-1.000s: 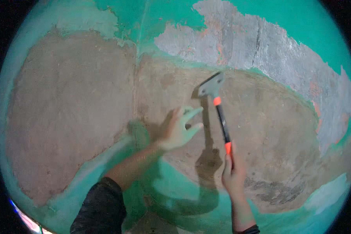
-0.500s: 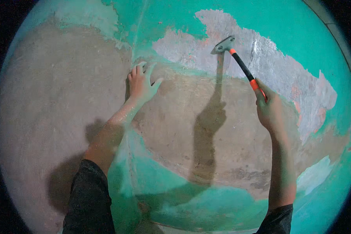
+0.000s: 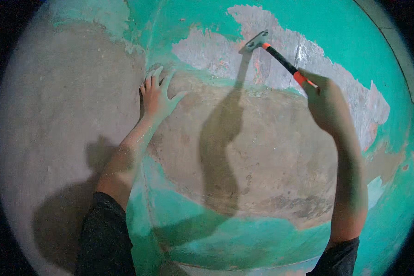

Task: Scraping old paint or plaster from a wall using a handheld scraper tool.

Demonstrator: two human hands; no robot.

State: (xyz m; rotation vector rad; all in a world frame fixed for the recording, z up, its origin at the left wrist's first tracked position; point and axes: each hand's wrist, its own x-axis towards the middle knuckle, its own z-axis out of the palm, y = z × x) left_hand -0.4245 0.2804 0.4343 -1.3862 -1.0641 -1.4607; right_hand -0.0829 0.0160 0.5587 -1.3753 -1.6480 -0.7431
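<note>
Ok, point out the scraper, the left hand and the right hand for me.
Scraper point(image 3: 281, 60): head view, on the black part of its handle.
Left hand point(image 3: 157, 98): head view, on the back of the hand.
Right hand point(image 3: 327, 102): head view, on the middle of the closed hand.

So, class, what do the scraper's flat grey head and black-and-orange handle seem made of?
Flat grey head: probably dull metal, being a thin grey plate. Black-and-orange handle: perhaps plastic or rubber, fairly matte, with solid colour bands.

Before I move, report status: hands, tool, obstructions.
Right hand gripping scraper. Left hand open at wall corner. Blade over grey patch. No obstruction visible; shadow below blade.
</note>
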